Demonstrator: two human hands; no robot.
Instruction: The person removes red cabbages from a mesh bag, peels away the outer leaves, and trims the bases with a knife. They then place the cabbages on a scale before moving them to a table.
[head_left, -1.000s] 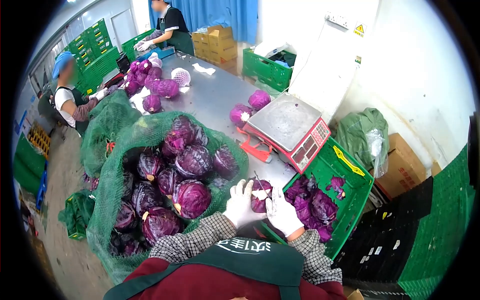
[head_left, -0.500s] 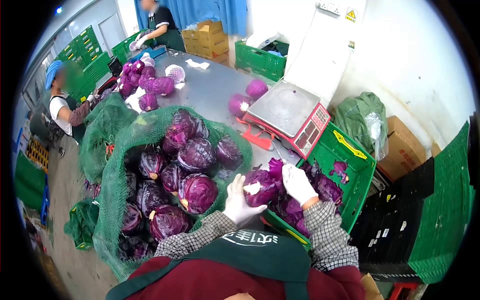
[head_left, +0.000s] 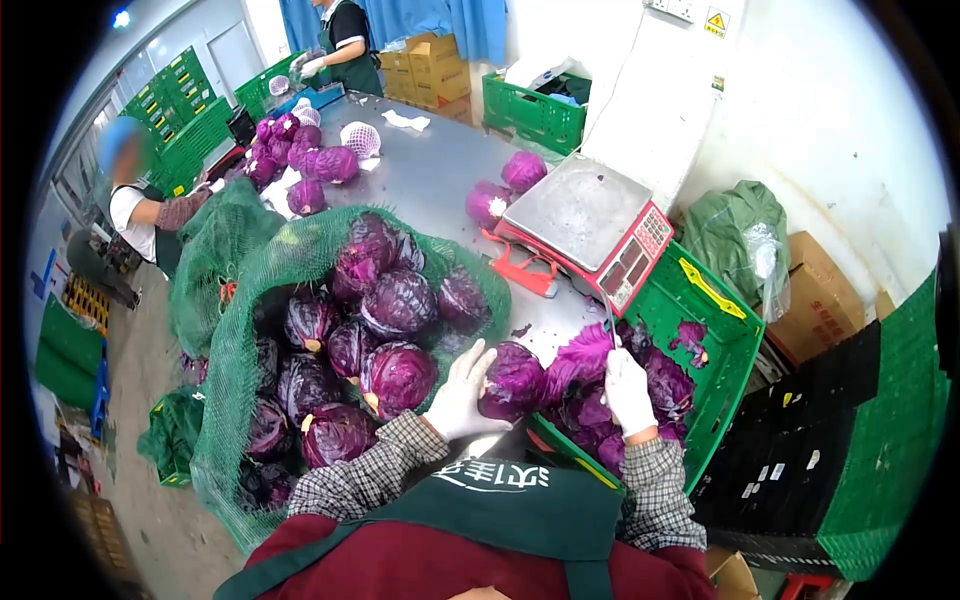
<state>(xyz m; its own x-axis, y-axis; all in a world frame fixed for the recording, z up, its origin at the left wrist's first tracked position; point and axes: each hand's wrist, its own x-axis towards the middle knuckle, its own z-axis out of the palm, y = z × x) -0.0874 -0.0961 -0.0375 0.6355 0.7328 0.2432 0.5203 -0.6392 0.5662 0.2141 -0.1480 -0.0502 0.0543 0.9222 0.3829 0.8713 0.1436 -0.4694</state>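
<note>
My left hand (head_left: 462, 392), in a white glove, curves around the near side of a red cabbage (head_left: 514, 382) at the front edge of the table. My right hand (head_left: 628, 392), also gloved, is closed on a knife (head_left: 610, 322) whose thin blade points up and away. Between the cabbage and the right hand spreads a loose purple leaf (head_left: 582, 356), touching or very near the right fingers. Below that hand, a green crate (head_left: 722, 375) holds torn outer leaves (head_left: 668, 385). To the left, a green mesh sack (head_left: 225, 400) gapes around several whole cabbages (head_left: 398, 303).
A red scale (head_left: 580, 215) stands behind the crate, with an orange-red handled object (head_left: 525, 272) and two trimmed cabbages (head_left: 488, 203) beside it. More cabbages (head_left: 330, 163) lie at the far left of the table (head_left: 425, 165). Two co-workers stand beyond. Black and green stacked crates (head_left: 800, 440) rise at right.
My right hand has moved right, away from the cabbage, and a leaf now lies spread between them. The cabbage has turned in my left hand, its pale cut stem no longer facing me.
</note>
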